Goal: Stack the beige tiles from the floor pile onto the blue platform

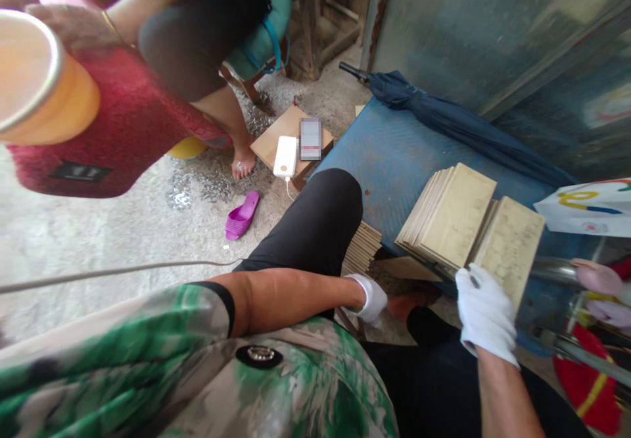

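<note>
My right hand [486, 313], in a white glove, grips the lower edge of a pale rectangular tile [510, 244] held tilted over a metal bar. Just left of it a fanned stack of the same tiles [451, 214] leans on a blue platform [394, 155]. My left hand [371, 298], also in a white glove, reaches down beside my knee, close to another low stack of tiles [363, 248]; its fingers are curled and what they hold is hidden.
A folded dark blue umbrella [458, 125] lies along the platform's far side. A cardboard box [279, 139] with a white power bank [286, 156] sits on the floor beside a purple slipper [241, 216]. Another person [197, 37] sits at the top left by a red stool [113, 135].
</note>
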Tool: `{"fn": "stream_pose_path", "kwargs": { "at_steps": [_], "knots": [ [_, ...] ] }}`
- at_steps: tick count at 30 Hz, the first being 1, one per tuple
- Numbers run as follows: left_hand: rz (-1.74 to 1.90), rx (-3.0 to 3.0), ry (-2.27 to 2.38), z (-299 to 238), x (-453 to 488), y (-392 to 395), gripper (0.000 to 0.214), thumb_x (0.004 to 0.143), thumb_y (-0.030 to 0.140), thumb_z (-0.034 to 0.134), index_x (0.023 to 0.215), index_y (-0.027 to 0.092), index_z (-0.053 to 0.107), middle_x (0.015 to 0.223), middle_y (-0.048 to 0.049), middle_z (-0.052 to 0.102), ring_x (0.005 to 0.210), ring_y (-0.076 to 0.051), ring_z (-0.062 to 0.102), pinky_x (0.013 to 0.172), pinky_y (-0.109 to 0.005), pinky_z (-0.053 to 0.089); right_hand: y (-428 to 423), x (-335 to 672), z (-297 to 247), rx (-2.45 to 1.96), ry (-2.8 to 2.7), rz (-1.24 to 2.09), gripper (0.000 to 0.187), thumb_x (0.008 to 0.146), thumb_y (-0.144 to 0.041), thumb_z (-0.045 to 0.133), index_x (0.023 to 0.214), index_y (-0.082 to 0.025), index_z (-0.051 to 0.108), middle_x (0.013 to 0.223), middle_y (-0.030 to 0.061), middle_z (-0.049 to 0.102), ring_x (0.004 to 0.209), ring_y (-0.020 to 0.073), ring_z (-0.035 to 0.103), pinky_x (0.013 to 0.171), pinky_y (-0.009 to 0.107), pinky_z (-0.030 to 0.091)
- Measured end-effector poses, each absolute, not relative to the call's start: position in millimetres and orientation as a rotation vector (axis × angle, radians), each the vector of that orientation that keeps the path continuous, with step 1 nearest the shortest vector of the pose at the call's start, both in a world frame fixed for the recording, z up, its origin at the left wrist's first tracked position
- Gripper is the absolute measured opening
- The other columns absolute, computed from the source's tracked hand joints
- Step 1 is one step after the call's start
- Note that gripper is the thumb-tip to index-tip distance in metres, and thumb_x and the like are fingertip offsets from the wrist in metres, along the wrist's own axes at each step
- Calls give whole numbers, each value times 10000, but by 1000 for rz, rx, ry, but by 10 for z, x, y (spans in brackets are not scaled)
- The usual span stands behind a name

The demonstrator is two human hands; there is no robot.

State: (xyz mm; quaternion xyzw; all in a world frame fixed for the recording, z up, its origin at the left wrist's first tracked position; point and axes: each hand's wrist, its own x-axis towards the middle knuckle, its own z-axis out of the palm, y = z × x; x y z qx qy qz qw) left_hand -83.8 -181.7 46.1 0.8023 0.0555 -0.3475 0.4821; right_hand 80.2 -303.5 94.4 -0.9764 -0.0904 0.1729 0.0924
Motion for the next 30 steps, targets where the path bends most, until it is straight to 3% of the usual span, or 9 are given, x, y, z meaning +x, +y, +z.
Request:
{"fn": "stream_pose_path", "kwargs": {
  "at_steps": [3,6,8,16,21,30],
  "knots": [
    [-1036,2035,6,582,-810,-1715,315,758,436,738,842,132,744,812,-135,731,819,-270,694,673,-307,490,-2947,820,866,-2889,-262,503,475,888,-352,495,1274,-113,635,1171,154,659,1050,272,591,947,381,440],
    [-945,2050,76,768,-728,-1573,461,888,513,562,1129,141,686,1084,-143,721,962,-261,689,739,-301,498,-2880,801,773,-2923,-239,524,488,903,-293,439,1315,-80,593,1163,175,659,1052,275,598,923,371,444],
    [-847,2019,177,897,-655,-1481,470,915,525,497,1166,162,658,1140,-122,706,999,-252,681,768,-298,499,-2849,788,741,-2958,-248,565,477,917,-276,411,1313,-77,588,1196,185,652,1084,285,597,918,368,439],
    [-583,1960,450,1068,-380,-1303,575,919,469,523,1398,152,505,1347,-125,617,1199,-259,615,978,-311,481,-2763,785,785,-3066,-280,827,414,970,-305,384,1241,-87,608,1202,191,653,1072,303,614,805,353,416],
    [-551,1977,525,949,-244,-1295,561,901,430,558,1375,137,495,1342,-145,613,1234,-283,596,1013,-335,481,-2746,782,780,-3075,-255,832,425,972,-300,371,1273,-95,589,1198,186,655,1070,303,610,777,352,398],
    [-591,1959,538,849,-44,-1287,571,893,403,577,1365,104,461,1286,-180,627,1185,-299,622,956,-345,506,-2843,805,632,-2996,-227,692,398,906,-327,424,1157,-129,661,1067,155,675,930,275,598,758,351,406]
  ]
}}
